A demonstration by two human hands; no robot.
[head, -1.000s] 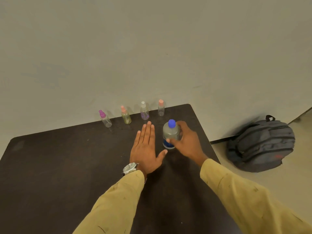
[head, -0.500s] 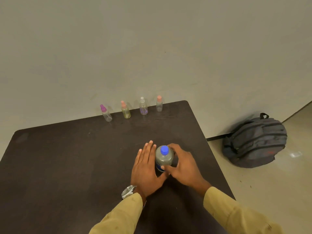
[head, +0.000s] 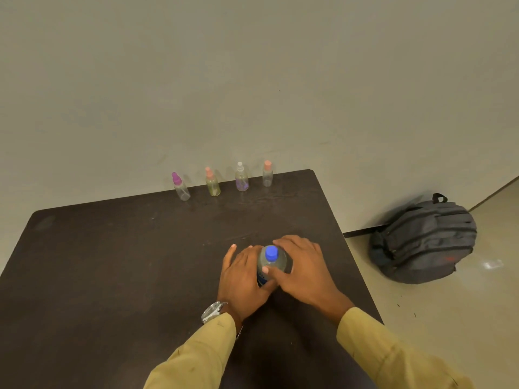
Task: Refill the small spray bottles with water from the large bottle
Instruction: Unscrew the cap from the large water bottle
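Large bottle [head: 273,263]: upright on the dark surface [head: 112,262], right of centre and well toward the near side. Clear body, blue cap [head: 271,253] screwed on, a blue label low on the side. Both hands are on it.

Right hand [head: 304,269]: wrapped round the bottle from the right. The fingers curl over the far side of the shoulder and the thumb presses the near side just under the cap. A firm grip.

Left hand [head: 243,279]: lies against the bottle's left side, fingers fairly straight and together, pointing away from the person, with the thumb reaching toward the base beneath the right thumb. It touches the bottle rather than clasping it. A metal wristwatch [head: 212,311] shows at the edge of the yellow sleeve [head: 196,357].

Far edge of the surface, by the wall [head: 252,80]: four small bottles in a row, all upright, apart from each other and well apart from the large one. Left to right:
- purple-capped spray bottle [head: 181,188], clear
- pink-capped yellowish spray bottle [head: 213,183]
- white-capped spray bottle [head: 241,178], purple tint low down
- pink-capped clear spray bottle [head: 267,174], nearest the corner

Fill levels too small to read from here.

Floor [head: 449,318], right of the surface: a grey backpack [head: 424,240] slumped against the wall.
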